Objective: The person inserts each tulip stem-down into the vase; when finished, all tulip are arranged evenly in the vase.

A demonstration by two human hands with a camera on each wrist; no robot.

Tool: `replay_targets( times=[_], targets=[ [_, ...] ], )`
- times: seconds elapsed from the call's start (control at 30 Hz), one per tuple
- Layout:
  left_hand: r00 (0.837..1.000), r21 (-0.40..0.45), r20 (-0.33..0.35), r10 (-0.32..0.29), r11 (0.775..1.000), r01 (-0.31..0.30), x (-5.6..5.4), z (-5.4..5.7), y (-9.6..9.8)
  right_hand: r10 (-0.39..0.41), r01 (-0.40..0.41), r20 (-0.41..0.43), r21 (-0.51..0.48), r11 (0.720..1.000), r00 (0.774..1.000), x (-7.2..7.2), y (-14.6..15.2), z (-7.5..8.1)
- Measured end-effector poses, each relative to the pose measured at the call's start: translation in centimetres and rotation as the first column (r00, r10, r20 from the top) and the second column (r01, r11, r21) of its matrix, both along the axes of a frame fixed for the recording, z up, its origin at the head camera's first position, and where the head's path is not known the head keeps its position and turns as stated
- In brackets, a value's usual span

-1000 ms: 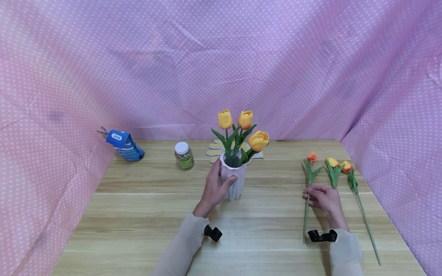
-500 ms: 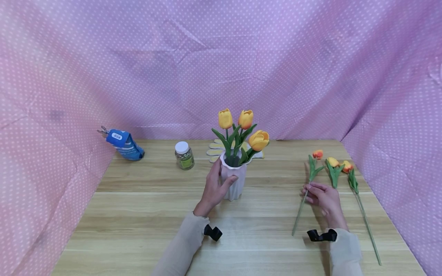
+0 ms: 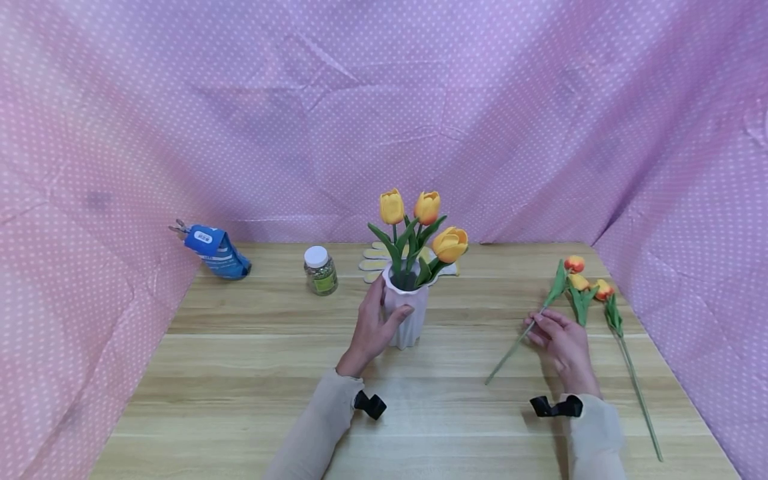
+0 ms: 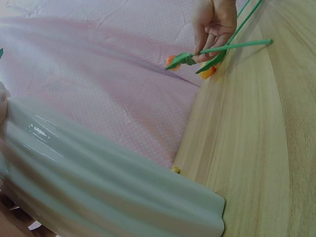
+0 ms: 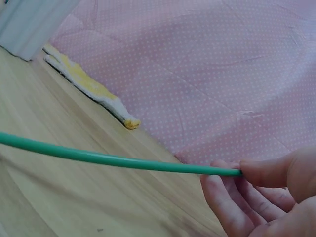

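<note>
My left hand [image 3: 373, 330] grips the side of a white fluted vase [image 3: 411, 319], which stands upright on the table. Three yellow-orange tulips [image 3: 427, 208] rise out of it. Over at the right, my right hand [image 3: 563, 347] pinches the green stem of an orange-red tulip [image 3: 574, 264] between thumb and fingers. This stem [image 5: 118, 162] slants with its lower end toward the vase, lifted off the tabletop. Beyond the right hand lie a yellow tulip [image 3: 579, 283], its stem partly hidden by the hand, and an orange-yellow tulip [image 3: 603, 289] with a long bare stem.
Behind the vase a yellow-and-white work glove [image 3: 375, 257] lies flat, partly covered. Left of it stand a jar [image 3: 321, 272] with a white lid and a blue pouch [image 3: 217, 252] with a metal clip. Pink dotted cloth [image 3: 384, 120] hangs along the table's back and sides.
The right hand has raised the orange-red tulip and tilted it, its head swinging right and its stem end left. The left hand and vase have stayed in place.
</note>
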State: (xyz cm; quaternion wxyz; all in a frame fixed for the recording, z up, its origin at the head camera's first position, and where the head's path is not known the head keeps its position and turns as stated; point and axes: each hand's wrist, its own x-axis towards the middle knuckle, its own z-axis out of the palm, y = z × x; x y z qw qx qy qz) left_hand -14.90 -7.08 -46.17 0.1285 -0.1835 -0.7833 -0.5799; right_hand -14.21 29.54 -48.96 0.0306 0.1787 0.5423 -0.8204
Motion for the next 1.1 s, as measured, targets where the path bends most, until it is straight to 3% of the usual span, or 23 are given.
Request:
replay_targets(
  times=[0.3, 0.57, 1.1],
  targets=[
    [1.0, 0.003, -0.009, 0.005, 1.0, -0.005, 0.0, 0.1, 0.0, -0.044, 0.032, -0.091, -0.13, 0.991, 0.995, 0.1, -0.4, 0.1],
    [1.0, 0.004, -0.005, 0.004, 1.0, -0.004, 0.0, 0.0, 0.0, -0.091, 0.044, -0.156, -0.283, 0.958, 0.984, 0.0, -0.6, 0.1],
    [1.0, 0.001, -0.002, 0.003, 1.0, -0.003, 0.0, 0.0, 0.0, -0.191, 0.082, -0.26, -0.378, 0.922, 0.947, -0.1, -1.1, 0.6]
  ],
)
